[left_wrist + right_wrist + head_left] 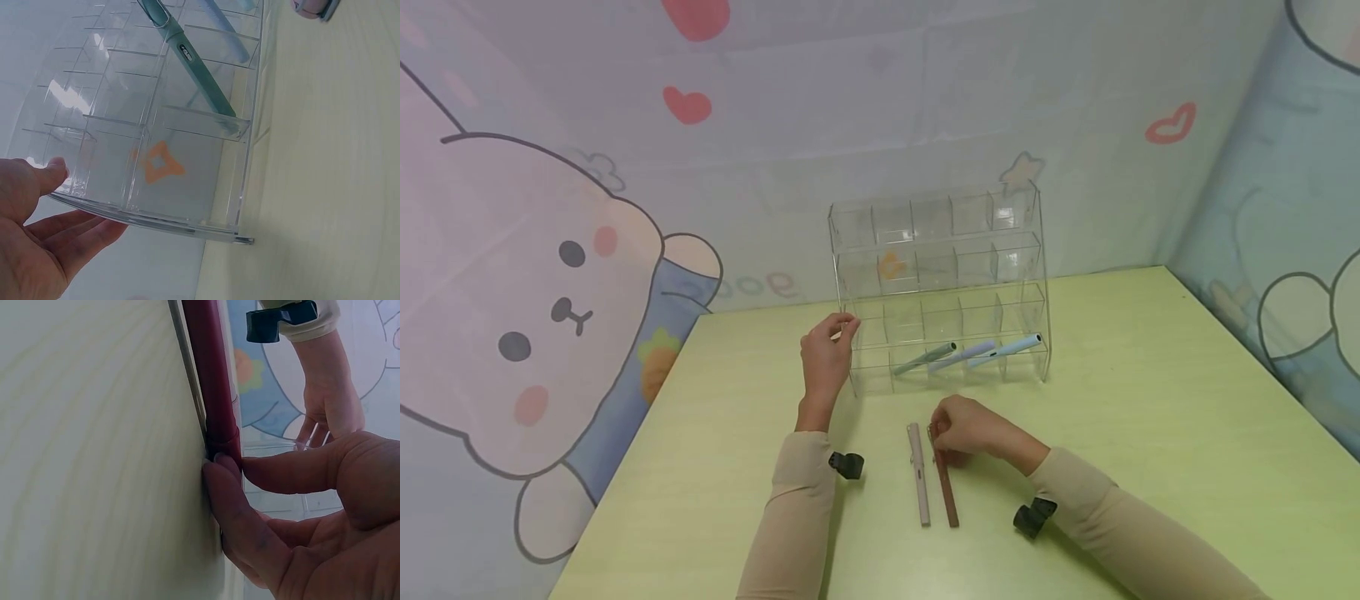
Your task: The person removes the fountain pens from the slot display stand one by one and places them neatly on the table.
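At the rack's left edge, my left hand (826,358) holds the side panel, thumb on the inner face and fingers behind it in the left wrist view. The rack (942,292) is clear plastic, with stepped rows of compartments. In its lowest row lean a green pen (922,360), a lilac pen (961,357) and a light blue pen (1006,350), each tilted to the right. My right hand (973,429) pinches a dark red pen (947,492) near its far end, thumb against forefinger. Beside it on the table lies a beige pen (919,479), with its clip showing.
The light green table (737,500) runs back to a cloth backdrop (790,125) printed with a bear and hearts, which the rack stands close to. Small black cameras (847,465) sit on both wrists over beige sleeves (797,517).
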`<control>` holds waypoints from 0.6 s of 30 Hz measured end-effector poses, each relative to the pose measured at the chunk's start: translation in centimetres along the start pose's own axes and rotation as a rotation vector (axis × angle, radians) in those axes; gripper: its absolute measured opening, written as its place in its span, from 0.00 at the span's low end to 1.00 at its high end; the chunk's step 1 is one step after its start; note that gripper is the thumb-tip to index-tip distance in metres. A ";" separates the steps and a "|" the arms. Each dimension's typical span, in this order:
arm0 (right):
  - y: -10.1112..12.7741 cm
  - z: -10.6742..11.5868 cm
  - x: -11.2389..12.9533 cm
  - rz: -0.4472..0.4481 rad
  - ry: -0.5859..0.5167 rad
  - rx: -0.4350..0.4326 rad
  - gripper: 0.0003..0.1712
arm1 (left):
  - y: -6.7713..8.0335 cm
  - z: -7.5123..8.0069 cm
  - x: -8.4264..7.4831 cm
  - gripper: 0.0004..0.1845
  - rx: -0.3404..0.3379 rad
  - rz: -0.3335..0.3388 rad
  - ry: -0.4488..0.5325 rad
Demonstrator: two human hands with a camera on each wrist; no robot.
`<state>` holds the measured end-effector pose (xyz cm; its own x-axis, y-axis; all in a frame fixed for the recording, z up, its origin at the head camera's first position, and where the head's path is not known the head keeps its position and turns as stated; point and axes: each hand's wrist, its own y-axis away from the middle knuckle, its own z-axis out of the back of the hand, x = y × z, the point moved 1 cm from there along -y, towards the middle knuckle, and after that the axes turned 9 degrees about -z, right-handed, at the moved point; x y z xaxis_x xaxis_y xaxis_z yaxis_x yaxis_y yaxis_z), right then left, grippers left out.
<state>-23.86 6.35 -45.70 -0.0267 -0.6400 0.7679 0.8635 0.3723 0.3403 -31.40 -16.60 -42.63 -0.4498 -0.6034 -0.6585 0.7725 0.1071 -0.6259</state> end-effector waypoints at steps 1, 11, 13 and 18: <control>0.0 0.0 0.0 0.002 0.005 -0.006 0.10 | 0.0 0.0 0.0 0.11 0.001 0.001 -0.001; 0.1 -0.3 0.0 0.015 -0.017 -0.027 0.13 | -0.1 0.3 -0.3 0.11 0.008 0.014 -0.002; 0.0 -0.3 -0.1 0.022 0.017 -0.048 0.13 | -0.1 0.3 -0.3 0.11 0.012 0.017 -0.002; 0.1 -0.2 -0.1 0.048 0.099 -0.090 0.12 | 0.0 0.2 -0.4 0.11 0.015 0.032 0.005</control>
<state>-23.73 6.33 -45.83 0.0613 -0.6878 0.7233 0.9044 0.3449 0.2513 -31.15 -16.53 -42.28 -0.4272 -0.5957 -0.6802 0.7932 0.1142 -0.5981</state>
